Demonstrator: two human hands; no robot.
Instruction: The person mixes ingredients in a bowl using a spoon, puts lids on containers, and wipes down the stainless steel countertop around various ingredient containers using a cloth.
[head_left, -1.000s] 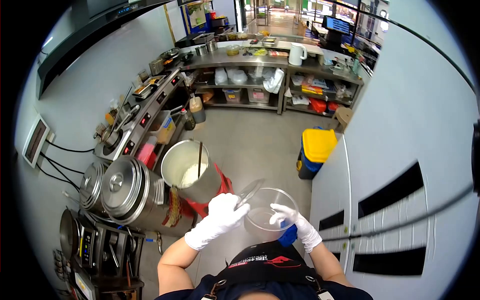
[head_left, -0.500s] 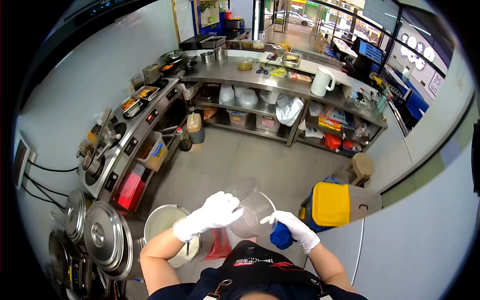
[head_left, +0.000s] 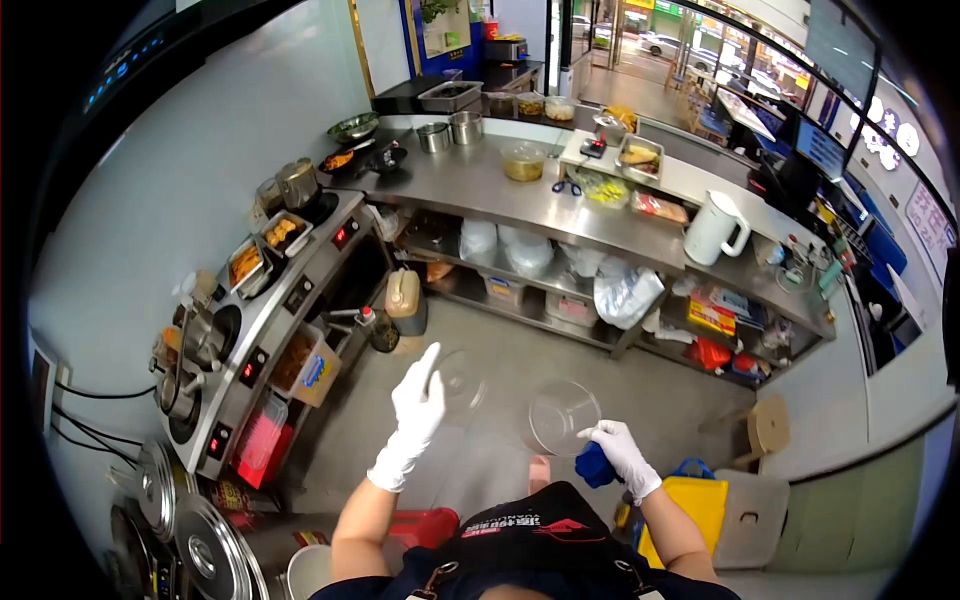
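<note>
My left hand [head_left: 418,405], in a white glove, is raised with one finger pointing up and the others curled at the edge of a clear round plastic piece [head_left: 463,386]. The see-through piece is faint, so I cannot tell whether it is a lid or a container. To the right, my right hand [head_left: 617,455], also gloved, pinches the rim of a clear round container [head_left: 563,416]. A bunched blue cloth [head_left: 596,466] is held under the same hand. A gap separates the two clear pieces.
Steel counter [head_left: 470,180] with pots, a tub and scissors ahead; white kettle [head_left: 714,228] at its right. Stove counter [head_left: 300,255] along the left. Lidded pots [head_left: 205,545] stand lower left, a yellow-topped bin [head_left: 690,515] and stool [head_left: 768,430] right. Oil jug [head_left: 405,300] on the floor.
My hands have moved apart, the left one up and leftward, the right one slightly right. The clear pieces that were close together are now separate. The view has shifted.
</note>
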